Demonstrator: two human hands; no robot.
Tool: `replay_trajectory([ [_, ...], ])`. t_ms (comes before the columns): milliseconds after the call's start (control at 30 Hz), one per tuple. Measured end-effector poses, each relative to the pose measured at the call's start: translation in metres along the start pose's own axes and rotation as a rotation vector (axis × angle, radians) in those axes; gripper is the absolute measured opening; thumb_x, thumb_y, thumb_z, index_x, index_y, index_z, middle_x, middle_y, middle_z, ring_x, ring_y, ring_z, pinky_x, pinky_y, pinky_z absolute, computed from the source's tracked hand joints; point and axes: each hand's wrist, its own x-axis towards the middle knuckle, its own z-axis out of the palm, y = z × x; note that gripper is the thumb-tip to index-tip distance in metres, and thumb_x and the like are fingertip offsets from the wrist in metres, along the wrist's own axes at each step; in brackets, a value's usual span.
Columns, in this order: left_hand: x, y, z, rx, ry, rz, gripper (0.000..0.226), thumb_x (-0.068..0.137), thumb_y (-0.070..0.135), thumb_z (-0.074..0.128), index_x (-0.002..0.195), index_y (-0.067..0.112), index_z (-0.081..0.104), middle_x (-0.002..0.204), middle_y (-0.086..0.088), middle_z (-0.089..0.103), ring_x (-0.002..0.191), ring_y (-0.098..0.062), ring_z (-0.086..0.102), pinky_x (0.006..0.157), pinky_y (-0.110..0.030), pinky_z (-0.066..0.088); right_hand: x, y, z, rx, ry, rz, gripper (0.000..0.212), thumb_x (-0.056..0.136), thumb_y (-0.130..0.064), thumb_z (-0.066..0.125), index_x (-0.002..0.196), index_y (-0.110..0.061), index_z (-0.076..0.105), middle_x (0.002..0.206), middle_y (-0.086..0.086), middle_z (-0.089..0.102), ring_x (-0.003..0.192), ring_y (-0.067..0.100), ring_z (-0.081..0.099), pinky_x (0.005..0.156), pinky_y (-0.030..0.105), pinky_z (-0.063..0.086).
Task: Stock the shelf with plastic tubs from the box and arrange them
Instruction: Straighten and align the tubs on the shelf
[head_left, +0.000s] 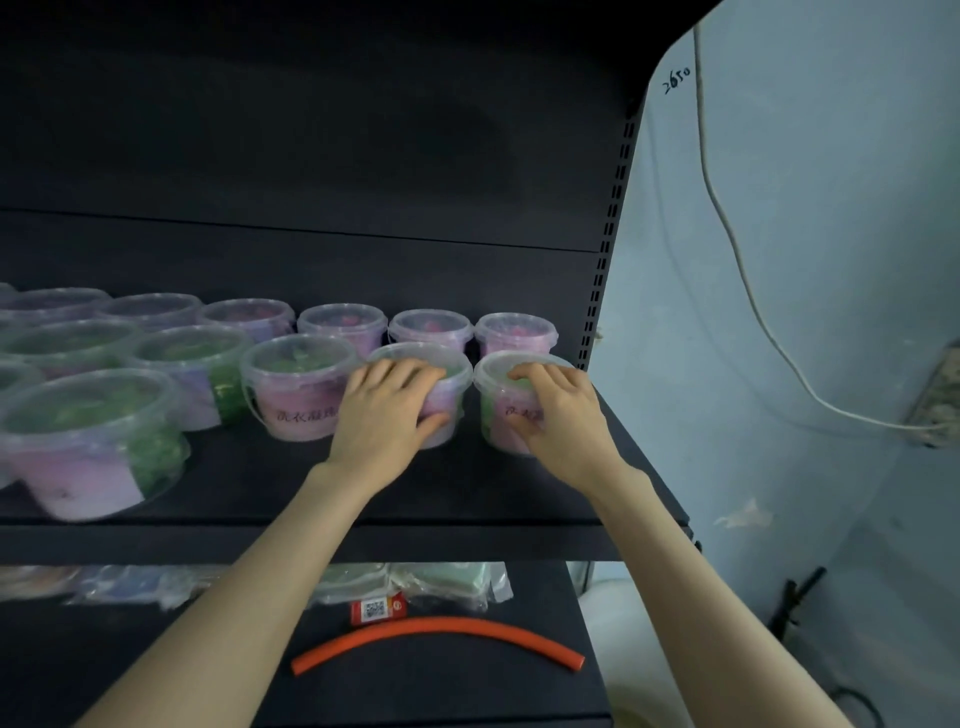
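Now my left hand (387, 410) is wrapped round a clear plastic tub (441, 384), fingers spread over its lid and thumb pressed against the near side of its pink wall; my right hand (558, 415) grips the last tub on the right (498, 395) the same way, fingers lying across the lid, thumb on the pink label at the front; both tubs stand upright on the dark shelf (467, 488), just beside each other in the middle row, the right one close to the shelf's slotted upright (602, 270); to the left of my left hand a third tub with green contents (291, 384) nearly touches my knuckles; behind my fingers runs a back row of pink tubs (431, 327); further left more tubs sit blurred, the nearest one (93, 441) tilted slightly; below, on the lower shelf (441, 691), lies a curved orange tube (441, 636) beside a small red packet (376, 610).
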Motion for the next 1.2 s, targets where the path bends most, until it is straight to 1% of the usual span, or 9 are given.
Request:
replay_trajectory([
  [67,0.0,-0.001,0.002,-0.008,0.009,0.018,0.047,0.073,0.031,0.075,0.115,0.015,0.06,0.111,-0.004,0.062,0.104,-0.028,0.057,0.088,-0.041,0.042,0.001,-0.001,0.005,-0.042,0.003,0.011,0.042,0.084,-0.018,0.064,0.124,-0.017,0.051,0.132,0.004,0.054,0.124,0.035,0.039,0.108,0.051,0.028],
  [267,0.001,-0.007,0.011,0.007,-0.014,0.027,0.05,0.077,0.031,0.071,0.121,0.015,0.054,0.117,-0.008,0.056,0.11,-0.033,0.05,0.098,-0.05,0.036,0.005,-0.003,0.008,-0.072,-0.036,0.072,0.043,0.087,-0.02,0.058,0.128,-0.016,0.045,0.138,0.004,0.045,0.128,0.034,0.032,0.11,0.051,0.022],
  [533,0.006,-0.012,0.016,0.001,-0.029,0.032,0.05,0.077,0.03,0.071,0.12,0.014,0.053,0.112,-0.009,0.055,0.106,-0.033,0.051,0.096,-0.049,0.037,0.007,-0.007,0.009,-0.029,-0.014,0.105,0.039,0.087,-0.018,0.059,0.123,-0.014,0.046,0.135,0.005,0.043,0.129,0.029,0.027,0.111,0.042,0.019],
  [800,0.007,-0.016,0.014,-0.011,-0.009,0.084,0.055,0.072,0.029,0.077,0.12,0.013,0.055,0.11,-0.006,0.059,0.102,-0.031,0.056,0.094,-0.047,0.04,0.011,-0.007,0.007,-0.003,-0.048,0.126,0.042,0.087,-0.017,0.06,0.125,-0.016,0.044,0.137,0.003,0.042,0.128,0.028,0.027,0.112,0.044,0.019],
  [900,0.007,-0.012,0.01,-0.018,-0.059,0.069,0.054,0.078,0.03,0.07,0.126,0.014,0.051,0.119,-0.005,0.056,0.112,-0.031,0.051,0.103,-0.046,0.031,0.011,-0.008,0.008,-0.011,-0.059,0.137,0.043,0.087,-0.016,0.058,0.127,-0.017,0.042,0.141,0.003,0.039,0.134,0.029,0.021,0.114,0.045,0.013],
  [967,0.008,-0.011,0.002,-0.084,-0.097,0.035,0.059,0.084,0.031,0.063,0.136,0.018,0.04,0.134,-0.002,0.048,0.128,-0.026,0.039,0.112,-0.043,0.016,0.009,-0.009,0.008,-0.054,-0.086,0.136,0.05,0.087,-0.014,0.057,0.133,-0.02,0.037,0.151,0.004,0.026,0.143,0.031,0.005,0.117,0.05,0.0],
  [1033,0.005,-0.014,-0.01,-0.147,-0.082,0.002,0.064,0.084,0.031,0.063,0.141,0.02,0.033,0.143,0.001,0.04,0.135,-0.02,0.031,0.113,-0.042,0.009,0.004,-0.012,0.009,-0.09,-0.061,0.094,0.055,0.088,-0.018,0.057,0.137,-0.023,0.034,0.158,0.002,0.011,0.145,0.031,-0.004,0.115,0.049,-0.006],
  [1100,-0.004,-0.024,-0.023,-0.136,-0.021,-0.031,0.063,0.082,0.031,0.066,0.138,0.018,0.039,0.139,0.0,0.045,0.131,-0.021,0.036,0.111,-0.045,0.016,-0.001,-0.021,0.011,-0.031,0.058,0.023,0.054,0.086,-0.021,0.06,0.136,-0.021,0.04,0.156,0.004,0.019,0.144,0.032,0.005,0.115,0.047,0.004],
  [1200,-0.027,-0.052,-0.031,-0.087,0.117,-0.16,0.058,0.073,0.022,0.076,0.125,0.01,0.052,0.125,-0.011,0.054,0.12,-0.033,0.047,0.103,-0.051,0.031,0.0,-0.042,0.02,0.102,0.175,-0.075,0.051,0.079,-0.014,0.069,0.127,-0.013,0.053,0.143,0.008,0.044,0.134,0.034,0.032,0.109,0.048,0.026],
])
